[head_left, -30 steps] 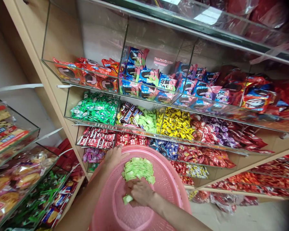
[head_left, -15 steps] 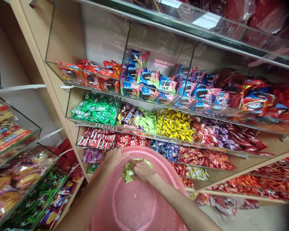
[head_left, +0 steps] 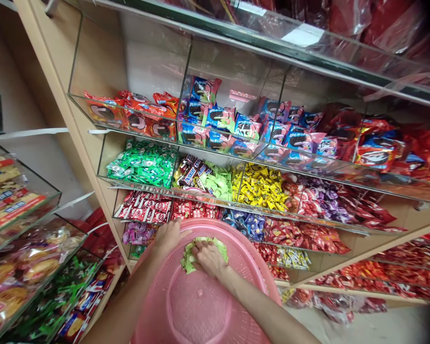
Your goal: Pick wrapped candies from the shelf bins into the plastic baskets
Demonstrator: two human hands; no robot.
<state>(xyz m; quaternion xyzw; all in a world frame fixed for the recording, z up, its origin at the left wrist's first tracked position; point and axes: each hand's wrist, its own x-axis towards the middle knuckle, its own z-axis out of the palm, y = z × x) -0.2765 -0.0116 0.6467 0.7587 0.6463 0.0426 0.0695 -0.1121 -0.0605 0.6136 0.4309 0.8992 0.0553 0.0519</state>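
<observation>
A pink plastic basket [head_left: 243, 267] is tilted up against the shelves, low in the middle of the view. My left hand [head_left: 169, 235] grips its far rim on the left. My right hand [head_left: 209, 257] is inside the basket, fingers curled over a heap of light green sweets [head_left: 188, 258] gathered at the far end. One small pink scrap [head_left: 199, 292] lies on the basket floor.
Glass-fronted shelf bins face me: dark green sweets [head_left: 143, 162], chocolate bars with light green sweets [head_left: 215, 180], yellow sweets [head_left: 260, 185], red wafer bars [head_left: 145, 209] and biscuit packs [head_left: 218, 119] above. More glass bins of snacks [head_left: 17, 248] stand at the left.
My right hand moved from the near side of the green sweets up to the basket's far end, pushing them into a tighter heap. The left hand stayed on the rim.
</observation>
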